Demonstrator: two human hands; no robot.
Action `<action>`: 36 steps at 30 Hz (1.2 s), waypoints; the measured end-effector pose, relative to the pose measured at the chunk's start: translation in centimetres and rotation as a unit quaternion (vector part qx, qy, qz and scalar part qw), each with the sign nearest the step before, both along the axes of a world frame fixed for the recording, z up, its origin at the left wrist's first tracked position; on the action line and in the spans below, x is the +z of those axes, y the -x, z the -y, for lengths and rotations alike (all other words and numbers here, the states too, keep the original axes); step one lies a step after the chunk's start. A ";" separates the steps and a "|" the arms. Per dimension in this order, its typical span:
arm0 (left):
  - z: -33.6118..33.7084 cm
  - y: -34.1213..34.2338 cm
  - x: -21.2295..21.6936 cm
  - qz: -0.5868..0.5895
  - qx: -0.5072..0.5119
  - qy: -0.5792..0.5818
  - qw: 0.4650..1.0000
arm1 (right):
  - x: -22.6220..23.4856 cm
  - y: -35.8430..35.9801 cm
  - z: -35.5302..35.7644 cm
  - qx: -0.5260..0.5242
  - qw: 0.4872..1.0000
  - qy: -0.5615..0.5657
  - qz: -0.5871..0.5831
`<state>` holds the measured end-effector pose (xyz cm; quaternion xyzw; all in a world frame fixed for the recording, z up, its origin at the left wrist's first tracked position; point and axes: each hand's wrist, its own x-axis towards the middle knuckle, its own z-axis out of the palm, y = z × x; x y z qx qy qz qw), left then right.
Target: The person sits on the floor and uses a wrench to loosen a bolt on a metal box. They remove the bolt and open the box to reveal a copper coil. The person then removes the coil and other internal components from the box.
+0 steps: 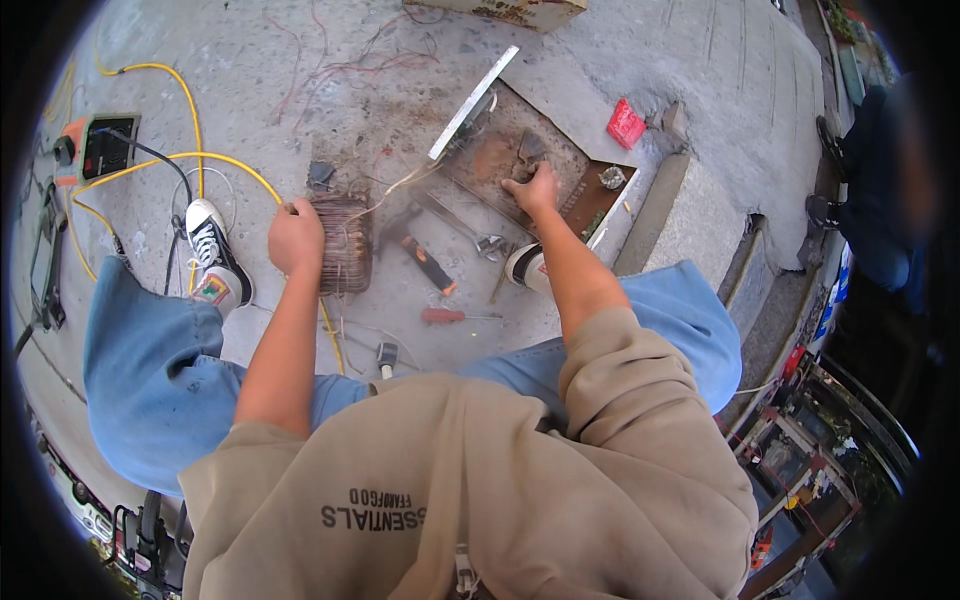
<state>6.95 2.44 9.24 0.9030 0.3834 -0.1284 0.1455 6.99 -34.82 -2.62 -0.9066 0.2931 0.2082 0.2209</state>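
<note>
My left hand (296,238) is closed round a yellow cable (235,166), against the left side of a copper-wound coil (345,245) on the ground. More yellow cable shows below the coil. My right hand (535,190) reaches into a shallow, rusty metal case (495,165). Its thumb and fingers are bent beside a small dark piece (530,147); what they grip is partly hidden. Between my hands lie a hammer (428,264) with a black and orange handle, an adjustable wrench (462,225) and a screwdriver (460,317) with a red handle.
A pale metal strip (475,100) slants over the case's left edge. Beyond it is a red packet (626,124) beside a concrete kerb (655,215). An orange-edged box (105,150) with cables stands far left. Thin red wires (350,70) trail across the ground. Another person (880,190) is at the right.
</note>
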 end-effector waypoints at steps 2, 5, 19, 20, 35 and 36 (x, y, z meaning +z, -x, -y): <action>0.1 -0.1 0.4 -0.008 0.012 0.004 1.000 | 0.1 0.0 0.2 -0.005 1.000 -0.008 0.003; 0.0 -0.1 0.1 -0.010 0.002 0.003 1.000 | -0.8 -0.5 0.7 -0.056 0.998 -0.004 0.028; 0.4 1.3 -0.3 0.058 -0.013 -0.027 0.998 | -1.9 -6.8 2.2 -0.105 0.991 0.087 -0.007; 0.4 1.3 -0.3 0.059 -0.012 -0.029 0.998 | -2.2 -6.9 2.5 -0.097 0.991 0.087 -0.005; 0.1 1.6 -0.6 0.066 -0.014 -0.038 0.997 | 1.2 -7.7 0.5 -0.032 0.995 0.093 -0.007; 0.1 1.6 -0.5 0.070 -0.014 -0.033 0.997 | 1.5 -7.9 0.8 -0.017 0.995 0.094 -0.004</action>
